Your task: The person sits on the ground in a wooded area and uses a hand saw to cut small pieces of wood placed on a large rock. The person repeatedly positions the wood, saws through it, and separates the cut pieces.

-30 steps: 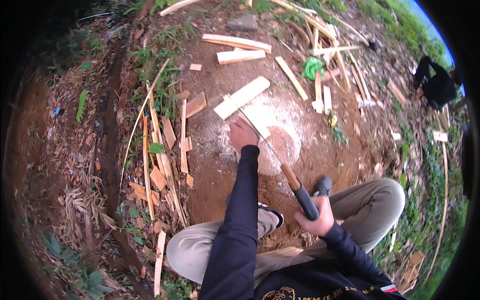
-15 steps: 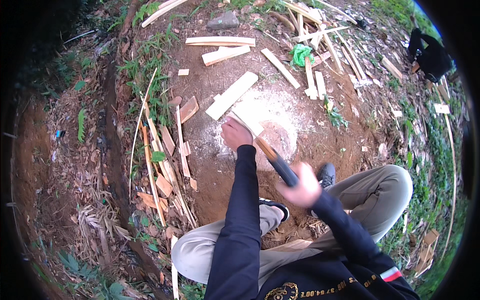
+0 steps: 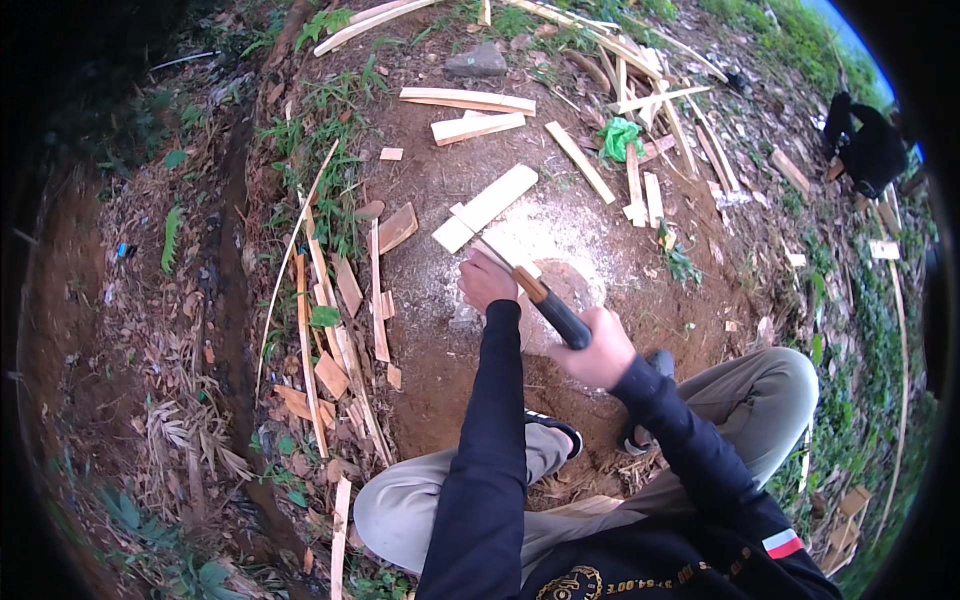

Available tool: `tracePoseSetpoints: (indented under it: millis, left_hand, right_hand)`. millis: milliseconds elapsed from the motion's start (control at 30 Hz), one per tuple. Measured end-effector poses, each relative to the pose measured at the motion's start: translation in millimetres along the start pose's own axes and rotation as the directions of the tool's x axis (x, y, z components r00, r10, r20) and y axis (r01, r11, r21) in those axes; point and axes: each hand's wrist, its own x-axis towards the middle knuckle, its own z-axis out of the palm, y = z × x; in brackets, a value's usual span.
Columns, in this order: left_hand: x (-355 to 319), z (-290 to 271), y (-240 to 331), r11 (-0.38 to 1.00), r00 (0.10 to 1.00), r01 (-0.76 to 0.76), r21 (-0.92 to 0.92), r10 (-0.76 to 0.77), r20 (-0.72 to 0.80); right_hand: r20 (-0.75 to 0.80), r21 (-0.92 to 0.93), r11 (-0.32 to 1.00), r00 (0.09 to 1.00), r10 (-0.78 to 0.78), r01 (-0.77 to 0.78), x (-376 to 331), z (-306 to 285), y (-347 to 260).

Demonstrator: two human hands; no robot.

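My right hand [image 3: 598, 350] is wrapped round the dark grip of a bladed hand tool [image 3: 533, 288] with a brown wooden neck. Its thin blade shows nearly edge-on and runs up and left past my left hand; whether it is a saw or a machete I cannot tell. My left hand [image 3: 487, 281] is closed at a short pale piece of wood [image 3: 529, 268] beside the blade, the fingers partly hidden. Just beyond lies a pale board [image 3: 488, 208] on the ground. Under the tool is a round, flat stump-like surface [image 3: 572, 284], strongly lit and ringed by pale dust.
Loose boards [image 3: 468, 99] lie at the far side. A pile of wood strips [image 3: 640, 75] and a green plastic bag [image 3: 620, 138] are at far right. Offcuts [image 3: 331, 375] line the left, near a ditch [image 3: 233, 240]. A grey stone [image 3: 476, 61] and a black bag [image 3: 868, 145] stand farther off.
The whole view has shifted, so the ground appears lower and farther right. My right hand and the tool have moved forward, and the blade now appears more edge-on.
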Motion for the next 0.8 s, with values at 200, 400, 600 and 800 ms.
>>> tracePoseSetpoints:
  millis: [200,400,600,800]
  left_hand:
    - [3,-1,-12,0.998,0.992,-0.067,-0.018,0.064,-0.111]
    - [-5,2,-1,0.997,0.995,-0.062,-0.034,0.059,-0.085]
    - [1,5,-17,0.992,0.967,-0.128,-0.014,0.122,-0.222]
    - [-5,6,2,0.996,0.997,-0.031,-0.077,0.026,-0.072]
  right_hand:
    - [0.231,0.008,1.0,0.973,0.016,-0.018,-74,-52,2]
    - [-0.059,-0.015,1.0,0.998,0.005,-0.006,7,-5,-12]
    - [0.18,-0.004,1.0,0.984,-0.02,0.021,-60,-48,3]
    - [0.057,-0.06,0.998,0.998,0.032,-0.028,21,-3,-9]
